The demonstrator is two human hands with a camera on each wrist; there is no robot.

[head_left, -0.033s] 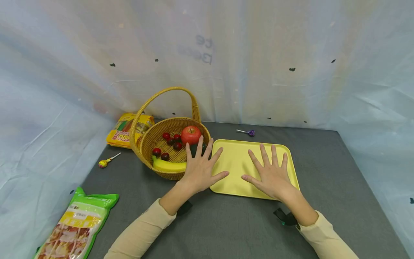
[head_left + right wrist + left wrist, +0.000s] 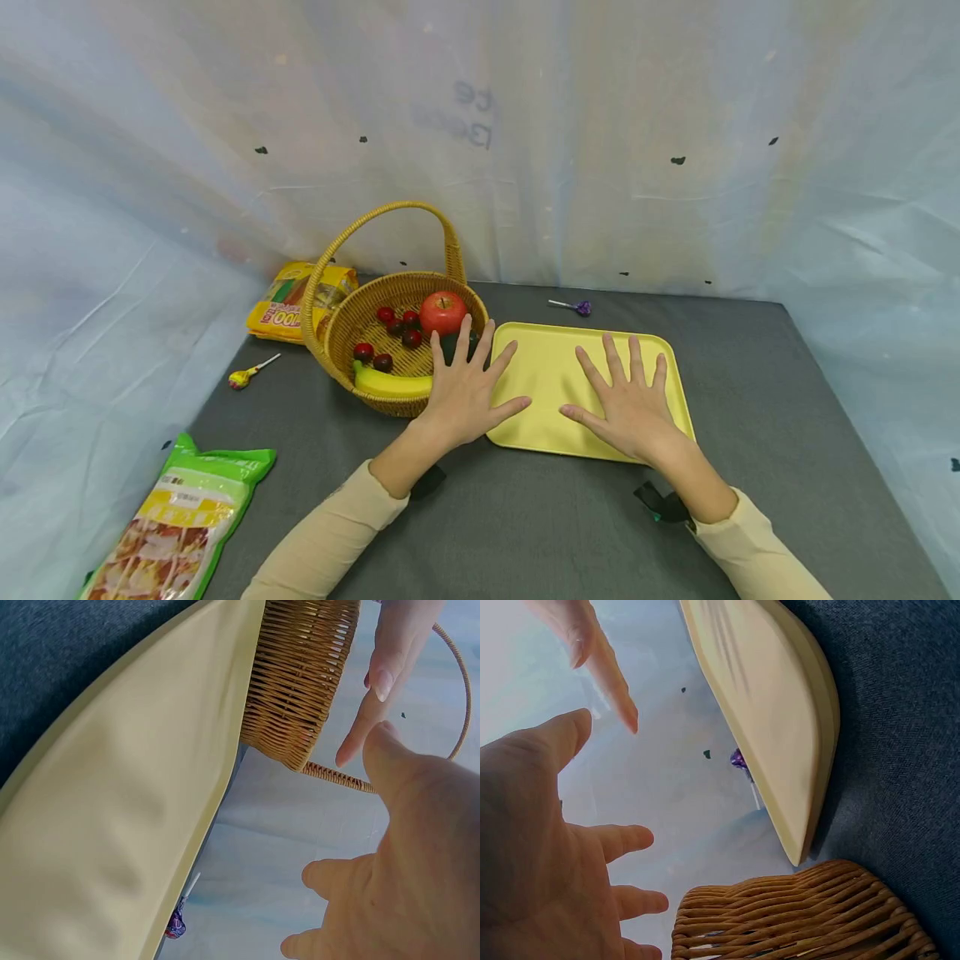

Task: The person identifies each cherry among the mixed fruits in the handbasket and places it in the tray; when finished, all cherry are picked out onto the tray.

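Note:
My left hand (image 2: 459, 400) hovers with fingers spread over the right rim of the wicker basket (image 2: 341, 333) and the left edge of the yellow tray (image 2: 547, 358). Above the tray's right half is my right hand (image 2: 630, 408), its fingers also spread and holding nothing. In the basket lie a red apple (image 2: 442, 312), a banana (image 2: 390, 384) and several dark red cherries (image 2: 412, 338). A dark item beside the apple is mostly hidden by my left fingers. Both wrist views show the hands raised above the tray, apart from it.
A purple-wrapped lollipop (image 2: 582, 308) lies behind the tray, and a yellow one (image 2: 240, 379) left of the basket. Behind the basket's left side sits a yellow snack bag (image 2: 281, 321). A green food bag (image 2: 168, 525) lies at the front left. Pale sheeting (image 2: 570, 208) surrounds the grey table.

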